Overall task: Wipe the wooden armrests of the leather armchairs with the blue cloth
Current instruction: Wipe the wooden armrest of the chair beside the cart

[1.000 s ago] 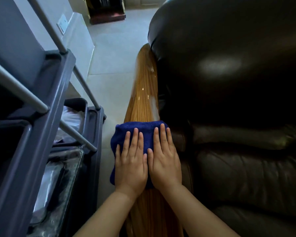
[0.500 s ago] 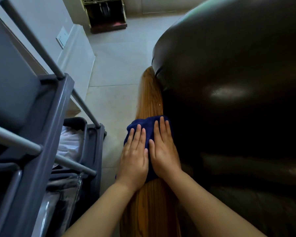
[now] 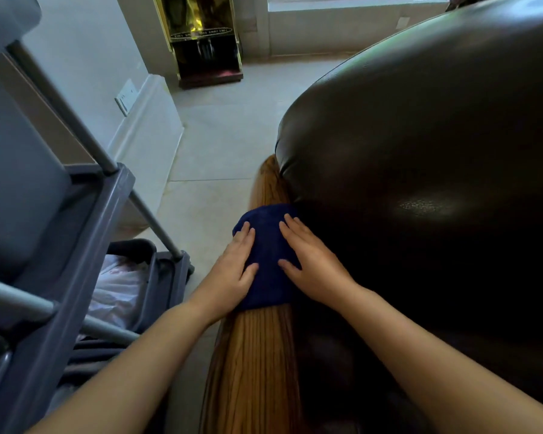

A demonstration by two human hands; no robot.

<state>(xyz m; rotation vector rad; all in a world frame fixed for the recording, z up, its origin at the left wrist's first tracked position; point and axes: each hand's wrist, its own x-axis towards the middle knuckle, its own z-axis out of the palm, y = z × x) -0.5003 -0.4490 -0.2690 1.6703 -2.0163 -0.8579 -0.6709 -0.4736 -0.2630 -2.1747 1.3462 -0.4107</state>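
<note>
On the wooden armrest [image 3: 257,355] beside the leather armchair [image 3: 420,183], blue cloth [image 3: 268,261], left hand [image 3: 232,270] and right hand [image 3: 314,261] pressing it, fingers straight, nothing gripped.

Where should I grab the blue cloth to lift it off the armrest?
Pinch the cloth from above at its left edge, which hangs over the armrest's outer side; the chair's leather crowds the right edge. Both hands, left and right, lie flat on it.

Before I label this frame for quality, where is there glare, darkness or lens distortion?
Head view: a soft highlight sits on the leather armchair, whose lower part falls near-black; the cart rails bow with wide-angle distortion; the blue cloth and wooden armrest are evenly lit.
</note>
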